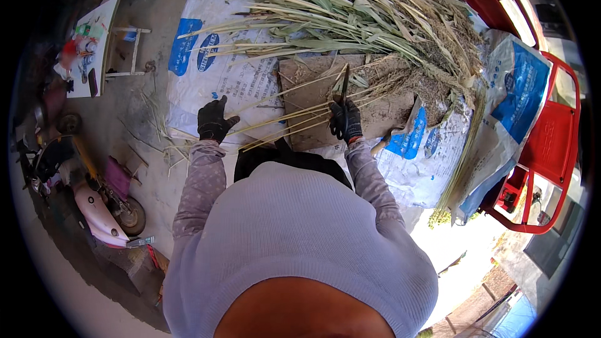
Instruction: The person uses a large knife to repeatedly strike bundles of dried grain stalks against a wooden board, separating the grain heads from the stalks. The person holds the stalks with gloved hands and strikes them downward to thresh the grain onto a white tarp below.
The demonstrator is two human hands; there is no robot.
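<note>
White printed sheeting (250, 84) over concrete, brown board (379, 120) on top. Thin stalks (282, 118) cross the board, long axis about 8-to-2 o'clock. Right hand (345, 121) nearer their middle, clenched around dark-bladed tool (345, 81), blade toward 12. Left hand (215, 120) released, thumb out by their 8 o'clock ends; can't tell contact. Stalk pile (338, 15): 12 o'clock of right hand.

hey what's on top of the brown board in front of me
On the brown board lie pale stalks and, toward its right, dry plant heads. Your right hand, holding a dark-bladed tool, covers part; the surface directly beneath can't be seen.
</note>
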